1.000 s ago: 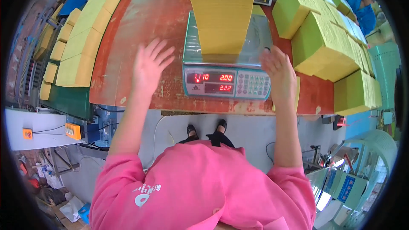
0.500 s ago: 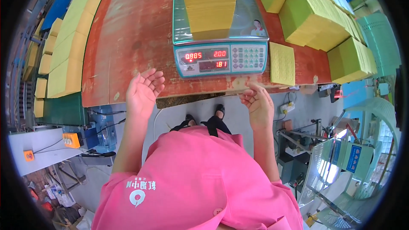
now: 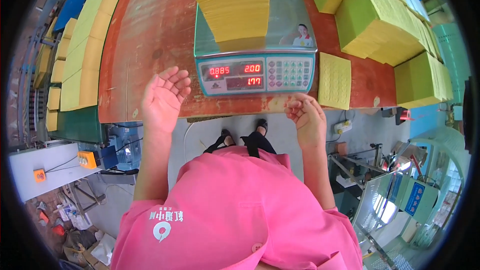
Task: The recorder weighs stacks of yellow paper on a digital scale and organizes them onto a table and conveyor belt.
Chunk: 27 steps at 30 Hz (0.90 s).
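A tall stack of yellow paper sheets [image 3: 235, 7] stands on the metal pan of a teal digital scale [image 3: 256, 73], its red displays lit. My left hand [image 3: 167, 95] is palm up near the table's front edge, left of the scale. Its fingers are loosely bent and apart, with nothing in them. My right hand [image 3: 307, 120] hovers just past the edge at the scale's lower right, fingers half curled, with nothing visible in them. Neither hand touches the stack or the scale. A small flat yellow stack [image 3: 334, 81] lies right of the scale.
The worn red table [image 3: 145, 50] carries large yellow paper blocks [image 3: 380, 25] at the right. A row of yellow blocks [image 3: 90, 45] lines the left side. Beyond the edge are a white bench [image 3: 47, 172] with orange sockets and a pale green chair [image 3: 440, 160].
The view has shifted slightly, and the tall stack now appears slanted more to the left. The scale's lower reading has changed. My hands stay empty, the right one's fingers a little more curled.
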Each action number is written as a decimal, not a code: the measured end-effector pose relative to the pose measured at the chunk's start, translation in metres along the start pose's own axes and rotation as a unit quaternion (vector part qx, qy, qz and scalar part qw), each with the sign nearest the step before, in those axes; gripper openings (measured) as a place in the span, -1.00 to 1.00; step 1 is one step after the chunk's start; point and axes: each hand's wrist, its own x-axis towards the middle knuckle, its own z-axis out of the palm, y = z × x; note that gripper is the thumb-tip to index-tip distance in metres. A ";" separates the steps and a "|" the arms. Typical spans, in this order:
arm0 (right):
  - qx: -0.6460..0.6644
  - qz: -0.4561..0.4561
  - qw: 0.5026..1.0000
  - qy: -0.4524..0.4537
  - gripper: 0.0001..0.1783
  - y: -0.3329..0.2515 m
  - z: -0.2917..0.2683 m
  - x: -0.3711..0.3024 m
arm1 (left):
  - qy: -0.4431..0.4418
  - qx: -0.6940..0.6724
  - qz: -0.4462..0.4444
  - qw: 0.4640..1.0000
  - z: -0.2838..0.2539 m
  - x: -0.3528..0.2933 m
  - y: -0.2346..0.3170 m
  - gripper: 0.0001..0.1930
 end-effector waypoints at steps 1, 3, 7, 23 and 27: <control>0.003 -0.001 1.000 0.006 -0.73 -0.006 -0.001 0.006 | -0.002 0.021 0.022 1.000 0.011 0.006 0.001 -0.52; -0.053 0.008 0.999 0.002 -0.75 -0.017 -0.002 0.017 | -0.024 0.112 0.066 0.991 0.034 0.006 -0.003 -0.54; -0.074 0.009 0.997 -0.022 -0.76 -0.033 -0.015 0.024 | -0.151 0.319 0.061 0.934 0.112 0.009 -0.053 -0.77; -0.002 -0.032 0.974 0.222 -0.79 -0.052 -0.136 -0.057 | -0.383 0.681 0.264 0.565 0.227 0.074 -0.257 -0.67; 0.018 -0.036 0.976 0.213 -0.79 -0.052 -0.134 -0.056 | -0.385 0.682 0.276 0.557 0.231 0.072 -0.258 -0.77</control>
